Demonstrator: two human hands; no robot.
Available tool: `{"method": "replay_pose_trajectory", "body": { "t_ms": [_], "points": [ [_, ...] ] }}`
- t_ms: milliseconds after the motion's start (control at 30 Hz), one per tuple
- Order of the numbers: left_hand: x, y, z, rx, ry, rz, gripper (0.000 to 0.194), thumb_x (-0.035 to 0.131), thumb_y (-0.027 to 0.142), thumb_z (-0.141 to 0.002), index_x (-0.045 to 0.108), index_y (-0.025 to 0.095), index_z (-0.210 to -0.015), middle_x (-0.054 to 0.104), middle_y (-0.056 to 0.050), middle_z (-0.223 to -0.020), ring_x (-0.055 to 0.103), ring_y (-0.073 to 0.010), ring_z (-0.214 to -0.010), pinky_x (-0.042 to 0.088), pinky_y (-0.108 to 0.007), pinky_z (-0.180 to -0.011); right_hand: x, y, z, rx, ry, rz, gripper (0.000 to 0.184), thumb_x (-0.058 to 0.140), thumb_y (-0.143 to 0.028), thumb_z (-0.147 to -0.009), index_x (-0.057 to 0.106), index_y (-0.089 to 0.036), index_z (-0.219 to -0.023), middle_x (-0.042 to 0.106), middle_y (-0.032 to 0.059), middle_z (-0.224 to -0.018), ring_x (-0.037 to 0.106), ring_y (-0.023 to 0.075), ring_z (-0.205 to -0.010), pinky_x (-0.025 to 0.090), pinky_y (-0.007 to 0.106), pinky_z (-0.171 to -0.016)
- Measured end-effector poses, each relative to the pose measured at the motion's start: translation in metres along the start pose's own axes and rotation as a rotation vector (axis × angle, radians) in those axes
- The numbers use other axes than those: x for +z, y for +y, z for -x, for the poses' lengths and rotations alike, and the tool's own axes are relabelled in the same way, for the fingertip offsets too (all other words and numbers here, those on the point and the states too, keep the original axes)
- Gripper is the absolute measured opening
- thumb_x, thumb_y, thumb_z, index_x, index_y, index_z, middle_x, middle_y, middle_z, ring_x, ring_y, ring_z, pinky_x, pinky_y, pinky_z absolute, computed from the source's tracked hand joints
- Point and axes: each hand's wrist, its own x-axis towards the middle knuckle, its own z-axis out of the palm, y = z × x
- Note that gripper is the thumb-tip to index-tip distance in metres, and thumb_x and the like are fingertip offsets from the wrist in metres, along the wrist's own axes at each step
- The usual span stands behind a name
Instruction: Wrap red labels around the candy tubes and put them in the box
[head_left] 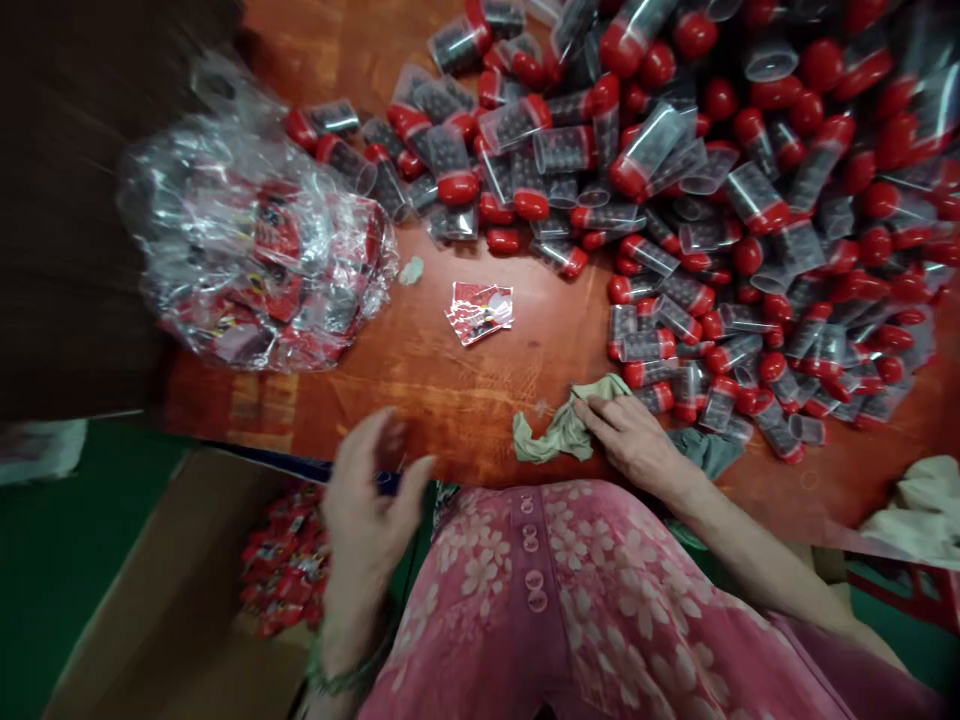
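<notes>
My left hand (375, 495) hangs at the table's front edge, slightly blurred, with thumb and fingers apart and nothing between them. My right hand (634, 440) lies at the front of the table, its fingers closed on a crumpled pale green cloth (559, 435). Beyond the hands, a few overlapping red printed cards (482, 312) lie on the orange-brown table. To the right and behind spreads a large heap of clear plastic tubes with rounded red ends (645, 150), many with dark contents. A darker grey-green cloth (705, 452) sits beside my right wrist.
At the left of the table stands a clear plastic bag (262, 260) full of red printed packets. Below the edge, a cardboard box (150, 560) holds more small red packets (289, 560). A small pale scrap (411, 270) lies near the bag. A cream cloth (919, 510) is at the far right.
</notes>
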Motion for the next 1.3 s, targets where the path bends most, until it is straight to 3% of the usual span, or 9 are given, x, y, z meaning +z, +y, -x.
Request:
{"method": "replay_pose_trajectory", "body": {
  "t_ms": [167,300,400,567,667,800,967,1167,1300],
  "points": [
    [0.072,0.057,-0.042,0.563,-0.192,-0.105,0.066,0.056,0.058,-0.088,0.05,0.007,-0.13,0.064,-0.02,-0.116,0.06,-0.032,-0.105,0.048,-0.044,-0.087,0.014,-0.001,-0.015,-0.04,0.155,0.02,0.041,0.029,-0.01,-0.1,0.067,-0.013,-0.115,0.06,0.0058,-0.073,0.052,0.0188,-0.07,0.049,0.033,-0.068],
    [0.099,0.07,-0.049,0.706,-0.228,-0.306,0.035,0.045,0.04,-0.098,0.065,0.011,-0.1,0.065,-0.011,-0.081,0.057,-0.0247,-0.075,0.038,-0.038,-0.067,0.015,-0.004,-0.021,0.022,0.209,-0.042,0.038,0.033,-0.014,-0.1,0.07,-0.015,-0.093,0.056,0.0037,-0.065,0.051,0.0169,-0.065,0.047,0.03,-0.063],
    [0.107,0.072,-0.052,0.705,-0.208,-0.283,0.032,0.041,0.028,-0.099,0.064,0.017,-0.079,0.062,-0.008,-0.071,0.055,-0.0212,-0.069,0.032,-0.037,-0.065,0.002,-0.005,-0.022,0.069,0.192,-0.112,0.035,0.037,-0.014,-0.1,0.069,-0.014,-0.087,0.059,0.0053,-0.071,0.054,0.0165,-0.066,0.048,0.029,-0.063],
    [0.103,0.078,-0.062,0.685,-0.069,-0.1,0.05,0.039,0.051,-0.098,0.061,0.018,-0.068,0.059,-0.005,-0.058,0.054,-0.0197,-0.061,0.034,-0.035,-0.06,-0.044,0.006,-0.019,0.18,0.105,-0.334,0.023,0.044,-0.016,-0.1,0.065,-0.017,-0.109,0.067,0.0091,-0.104,0.064,0.0166,-0.09,0.054,0.027,-0.079],
    [0.088,0.076,-0.075,0.629,0.007,0.004,0.051,0.038,0.056,-0.097,0.066,0.014,-0.092,0.07,-0.011,-0.079,0.063,-0.0232,-0.077,0.047,-0.036,-0.071,-0.062,0.02,-0.022,0.307,0.154,-0.201,0.022,0.046,-0.019,-0.099,0.065,-0.015,-0.11,0.065,0.0111,-0.102,0.063,0.0209,-0.091,0.054,0.033,-0.082],
    [0.068,0.058,-0.103,0.481,0.171,-0.052,0.038,0.051,0.032,-0.096,0.056,0.01,-0.128,0.067,-0.018,-0.125,0.059,-0.028,-0.123,0.048,-0.045,-0.104,-0.062,0.039,-0.036,0.406,0.048,0.1,0.034,0.059,-0.03,-0.093,0.062,-0.011,-0.121,0.06,0.018,-0.109,0.058,0.0312,-0.097,0.054,0.043,-0.082],
    [0.07,0.032,-0.13,0.42,0.043,-0.19,0.04,0.053,0.031,-0.095,0.058,0.007,-0.127,0.06,-0.021,-0.136,0.051,-0.0324,-0.135,0.045,-0.051,-0.11,-0.054,0.05,-0.049,0.353,-0.019,0.19,0.027,0.059,-0.03,-0.092,0.063,-0.011,-0.111,0.061,0.0187,-0.107,0.058,0.0328,-0.095,0.053,0.045,-0.079],
    [0.074,0.026,-0.132,0.485,0.059,-0.194,0.027,0.048,0.019,-0.097,0.069,0.013,-0.111,0.064,-0.017,-0.131,0.056,-0.0287,-0.129,0.048,-0.048,-0.106,-0.07,0.051,-0.048,0.378,0.302,-0.117,0.034,0.06,-0.029,-0.091,0.056,-0.018,-0.124,0.064,0.0138,-0.112,0.063,0.0288,-0.104,0.054,0.044,-0.087],
    [0.067,0.029,-0.13,0.467,0.092,-0.225,0.024,0.051,0.022,-0.095,0.071,0.017,-0.108,0.07,-0.014,-0.115,0.061,-0.0258,-0.102,0.054,-0.042,-0.086,-0.066,0.032,-0.063,0.523,0.469,-0.589,0.033,0.067,-0.028,-0.086,0.059,-0.023,-0.118,0.07,0.0086,-0.11,0.069,0.0227,-0.092,0.058,0.038,-0.081]
  ]
}}
